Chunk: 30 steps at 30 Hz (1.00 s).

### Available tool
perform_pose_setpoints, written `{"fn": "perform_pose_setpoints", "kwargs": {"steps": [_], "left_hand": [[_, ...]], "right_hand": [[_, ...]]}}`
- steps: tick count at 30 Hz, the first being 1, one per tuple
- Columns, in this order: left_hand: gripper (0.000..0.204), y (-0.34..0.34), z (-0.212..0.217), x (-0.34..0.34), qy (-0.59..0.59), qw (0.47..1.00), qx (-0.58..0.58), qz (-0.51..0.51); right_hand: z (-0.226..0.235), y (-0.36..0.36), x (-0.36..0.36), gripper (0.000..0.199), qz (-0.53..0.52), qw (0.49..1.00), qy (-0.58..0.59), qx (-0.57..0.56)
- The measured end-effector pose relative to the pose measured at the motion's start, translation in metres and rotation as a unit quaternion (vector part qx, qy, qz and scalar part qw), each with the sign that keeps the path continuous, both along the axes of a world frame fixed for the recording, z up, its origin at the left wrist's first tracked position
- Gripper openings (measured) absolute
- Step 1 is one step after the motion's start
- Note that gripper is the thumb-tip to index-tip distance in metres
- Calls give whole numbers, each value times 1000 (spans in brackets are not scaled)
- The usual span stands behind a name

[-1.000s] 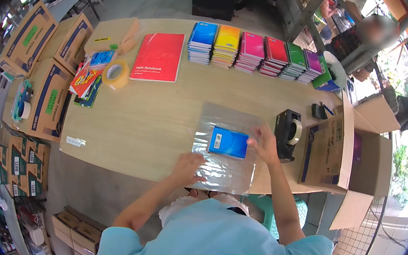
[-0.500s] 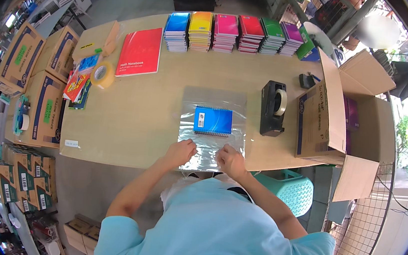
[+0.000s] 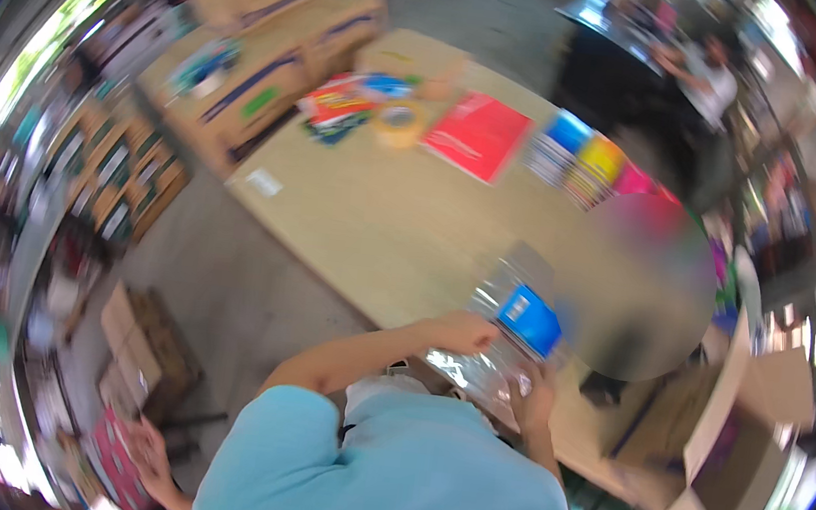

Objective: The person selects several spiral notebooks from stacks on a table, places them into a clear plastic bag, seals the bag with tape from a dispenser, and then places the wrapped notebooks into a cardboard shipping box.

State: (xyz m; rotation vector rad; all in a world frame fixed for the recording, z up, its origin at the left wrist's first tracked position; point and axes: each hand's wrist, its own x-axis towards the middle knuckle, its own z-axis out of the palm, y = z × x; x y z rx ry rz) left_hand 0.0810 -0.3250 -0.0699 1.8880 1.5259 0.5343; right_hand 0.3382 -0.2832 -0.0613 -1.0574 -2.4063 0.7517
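Note:
A short stack of blue spiral notebooks (image 3: 529, 319) lies on a clear plastic bag (image 3: 517, 266) at the table's near edge. My left hand (image 3: 465, 332) is closed on the bag's left side, beside the stack's near left corner. Close to the stack's near right corner, my right hand (image 3: 533, 395) has its fingers bent onto the plastic. Motion smears both hands, so their fingertips do not show clearly.
On the table (image 3: 340, 232) are a red notebook (image 3: 478, 137), a tape roll (image 3: 399, 125) and piles of coloured notebooks (image 3: 594, 170). An open carton (image 3: 753, 451) stands at right, cartons (image 3: 277, 79) at far left. Another person's hand (image 3: 144, 452) shows lower left. A round blur hides part of the table.
The view has swung left, and the table now appears slanted. My hands have come closer to the notebook stack. Another person's hand has come into view at lower left.

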Motion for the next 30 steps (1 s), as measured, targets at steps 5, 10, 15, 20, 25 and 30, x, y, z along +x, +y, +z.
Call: {"fn": "perform_pose_setpoints", "kwargs": {"steps": [5,10,15,20,25,30], "left_hand": [[11,-10,5,13,11,994,74,78],[11,-22,4,33,9,977,115,178],[12,-42,33,38,-1,964,222,149],[9,-39,11,33,66,941,290,162],[13,-10,9,10,117,933,292,175],[17,24,23,-62,100,906,116,395]], "right_hand": [[21,-18,5,42,204,928,-246,194],[15,-4,0,59,162,963,-194,94],[23,3,-24,50,66,969,-171,168],[34,23,-18,32,137,947,-193,216],[7,71,16,19,94,990,-39,97],[25,139,6,16,89,990,-106,-35]]}}
